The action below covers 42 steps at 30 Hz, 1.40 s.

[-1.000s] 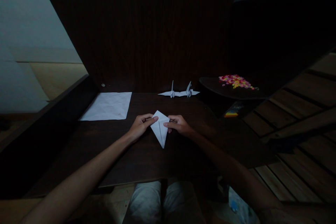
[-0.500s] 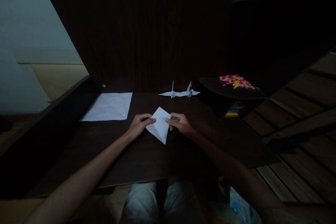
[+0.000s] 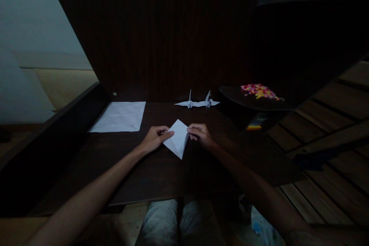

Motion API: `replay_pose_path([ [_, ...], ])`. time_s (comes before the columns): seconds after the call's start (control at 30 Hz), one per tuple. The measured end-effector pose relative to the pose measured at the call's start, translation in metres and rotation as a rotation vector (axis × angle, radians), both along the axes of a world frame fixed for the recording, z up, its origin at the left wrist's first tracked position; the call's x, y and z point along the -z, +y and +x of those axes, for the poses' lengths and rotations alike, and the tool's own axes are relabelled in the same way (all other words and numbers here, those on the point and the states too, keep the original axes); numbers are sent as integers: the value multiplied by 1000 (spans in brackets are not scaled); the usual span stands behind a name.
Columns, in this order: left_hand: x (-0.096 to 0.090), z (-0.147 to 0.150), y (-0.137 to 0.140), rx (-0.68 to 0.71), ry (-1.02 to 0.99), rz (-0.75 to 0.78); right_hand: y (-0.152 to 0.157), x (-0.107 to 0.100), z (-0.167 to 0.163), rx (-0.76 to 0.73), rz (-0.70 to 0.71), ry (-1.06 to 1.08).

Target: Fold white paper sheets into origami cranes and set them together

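A folded sheet of white origami paper [image 3: 179, 140], kite-shaped with one point toward me, is held between my two hands over the dark desk. My left hand [image 3: 157, 137] pinches its left corner, thumb on top and fingers underneath. At the right corner, my right hand [image 3: 201, 134] grips the edge between thumb and fingertips. Beyond the hands, two white paper cranes [image 3: 197, 103] stand side by side against the back panel. To the left lies a flat, creased white sheet of paper [image 3: 119, 117].
A rounded corner shelf [image 3: 230, 94] at the right carries a heap of small pink, red and yellow pieces [image 3: 261, 90]. Below it is a small object with a yellow-orange end [image 3: 254, 127]. A raised side board [image 3: 54, 123] borders the desk's left. Slatted wood [image 3: 337, 123] lies to the right.
My right thumb has slid from the paper's face to its right corner, where the fingers now pinch. The paper has shifted slightly right and turned a little. The left hand keeps its hold.
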<state>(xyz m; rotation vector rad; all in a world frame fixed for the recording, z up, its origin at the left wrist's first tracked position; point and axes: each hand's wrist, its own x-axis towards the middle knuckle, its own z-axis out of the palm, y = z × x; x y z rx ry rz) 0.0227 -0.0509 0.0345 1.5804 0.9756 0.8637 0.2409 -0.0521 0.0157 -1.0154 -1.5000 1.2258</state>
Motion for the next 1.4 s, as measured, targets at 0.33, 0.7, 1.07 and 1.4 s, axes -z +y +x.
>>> replay_pose_path([
  [0.33, 5, -3, 7, -79, -75, -60, 5, -1, 3, 128, 109, -53],
  [0.7, 17, -14, 19, -119, 222, 332, 12, 10, 2, 203, 207, -244],
  [1.07, 17, -26, 23, 252, 557, 750, 10, 19, 6, -92, 644, -716],
  [1.4, 13, -32, 24, 238, 557, 745, 1, 7, 3, -196, 621, -801],
])
